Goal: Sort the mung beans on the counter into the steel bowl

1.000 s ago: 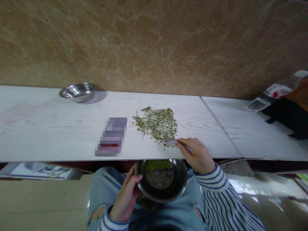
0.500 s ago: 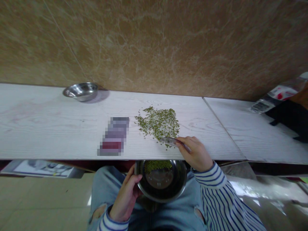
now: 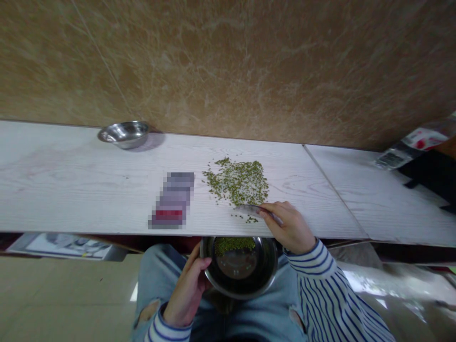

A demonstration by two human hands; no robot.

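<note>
A pile of small green beans lies spread on the white wooden table. My right hand is closed on a metal spoon whose bowl rests at the pile's near edge, a few loose beans beside it. My left hand grips the left rim of a steel bowl held on my lap just under the table's front edge. A heap of green beans sits at the far side inside that bowl.
A second, smaller steel bowl stands at the back left by the marble wall. A blurred flat rectangular object lies left of the beans. A plastic packet and a dark item sit at the far right.
The spoon has edged slightly toward the table's front edge, dragging a few beans out of the pile. The view has shifted a little; my left hand and the bowl stay put.
</note>
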